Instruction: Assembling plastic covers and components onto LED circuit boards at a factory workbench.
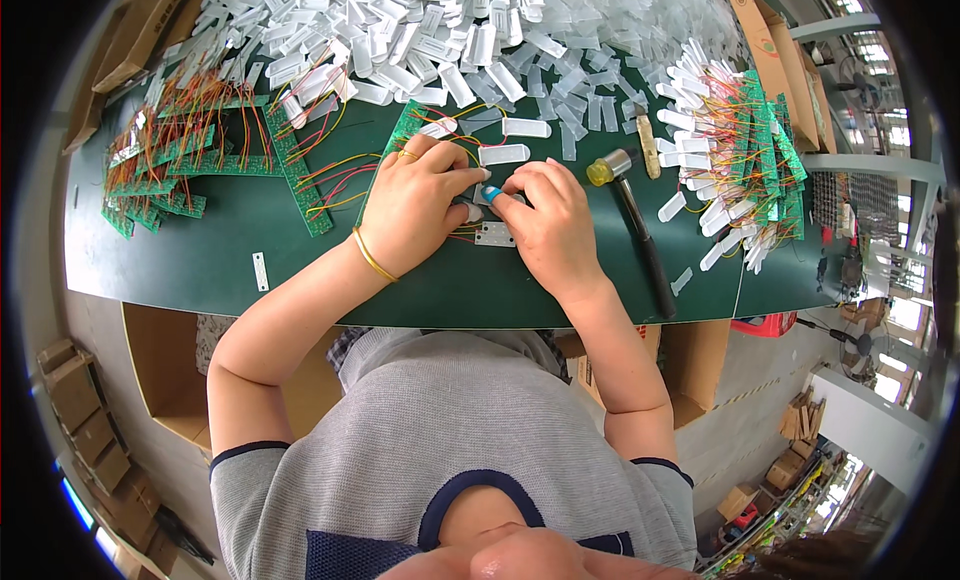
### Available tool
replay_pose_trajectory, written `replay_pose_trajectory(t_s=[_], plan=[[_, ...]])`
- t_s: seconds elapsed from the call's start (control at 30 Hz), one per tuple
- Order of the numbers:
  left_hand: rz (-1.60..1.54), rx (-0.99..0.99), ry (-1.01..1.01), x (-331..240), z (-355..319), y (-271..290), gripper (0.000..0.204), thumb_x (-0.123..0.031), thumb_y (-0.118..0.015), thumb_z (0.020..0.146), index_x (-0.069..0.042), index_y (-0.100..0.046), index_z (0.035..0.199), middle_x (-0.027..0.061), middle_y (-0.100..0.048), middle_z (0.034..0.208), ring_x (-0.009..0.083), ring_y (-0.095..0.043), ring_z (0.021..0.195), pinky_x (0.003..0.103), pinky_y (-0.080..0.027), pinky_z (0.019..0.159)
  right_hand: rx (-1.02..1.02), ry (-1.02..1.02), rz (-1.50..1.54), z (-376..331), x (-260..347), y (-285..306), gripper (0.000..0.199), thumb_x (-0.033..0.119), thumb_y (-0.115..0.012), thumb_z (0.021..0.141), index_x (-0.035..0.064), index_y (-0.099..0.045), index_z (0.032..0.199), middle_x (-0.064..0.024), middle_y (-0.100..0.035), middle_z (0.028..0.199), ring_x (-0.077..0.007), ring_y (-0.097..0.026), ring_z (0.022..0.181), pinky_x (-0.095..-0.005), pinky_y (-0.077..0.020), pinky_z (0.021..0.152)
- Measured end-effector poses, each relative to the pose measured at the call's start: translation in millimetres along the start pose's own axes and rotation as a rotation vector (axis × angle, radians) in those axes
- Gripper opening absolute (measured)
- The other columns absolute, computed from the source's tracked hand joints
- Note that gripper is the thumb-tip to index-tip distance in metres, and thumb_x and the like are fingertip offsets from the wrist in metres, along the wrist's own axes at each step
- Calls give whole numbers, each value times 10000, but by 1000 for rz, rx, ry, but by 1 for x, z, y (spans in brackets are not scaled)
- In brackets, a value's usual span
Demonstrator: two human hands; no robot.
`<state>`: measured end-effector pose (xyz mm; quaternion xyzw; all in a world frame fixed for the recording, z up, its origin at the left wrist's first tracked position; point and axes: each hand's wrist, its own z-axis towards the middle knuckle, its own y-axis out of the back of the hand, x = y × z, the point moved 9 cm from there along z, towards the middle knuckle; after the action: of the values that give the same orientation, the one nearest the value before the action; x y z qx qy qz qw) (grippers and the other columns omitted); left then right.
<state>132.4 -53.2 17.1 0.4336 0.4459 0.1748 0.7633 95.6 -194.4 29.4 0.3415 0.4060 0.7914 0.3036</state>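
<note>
My left hand [420, 205] and my right hand [552, 225] meet over the table, fingers bent and pinched close together. What they pinch is mostly hidden by the fingers. A small blue piece [490, 192] shows at my right thumb's tip; I cannot tell if it is a finger cover. Just below the fingertips lies a pale plate with holes [495, 235]. A green circuit board strip [400, 135] with red and yellow wires runs up behind my left hand. Beyond the fingers lie white plastic shells, one nearer [503, 155] and one farther [527, 129].
White shells [430, 45] and clear plastic pieces [590, 90] heap at the back. Wired green boards lie left [190, 165] and right [765, 160]. A hammer [640, 230] and a tan-handled tool [648, 145] lie right of my hand. A small white strip [260, 272] lies left.
</note>
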Motion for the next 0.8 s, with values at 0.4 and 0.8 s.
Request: replay_pose_trajectory(t_s=[0.4, 0.8], plan=[[-6, 18, -1, 3, -2, -1, 479, -157, -907, 743, -158, -832, 1216, 4, -688, 1193, 262, -618, 1222, 454, -518, 1035, -57, -468, -462, -78, -102, 55, 293, 152, -738, 1043, 4, -675, 1288, -142, -664, 1124, -375, -659, 1041, -503, -551, 909], [-21, 13, 4, 2, -1, 0, 507, -108, -883, 726, -155, -803, 1225, 11, -697, 1210, 274, -618, 1243, 460, -521, 1044, -36, -141, -27, -31, 22, 34, 235, 20, -790, 959, 6, -738, 1187, -102, -728, 1031, -306, -715, 854, -414, -590, 723]])
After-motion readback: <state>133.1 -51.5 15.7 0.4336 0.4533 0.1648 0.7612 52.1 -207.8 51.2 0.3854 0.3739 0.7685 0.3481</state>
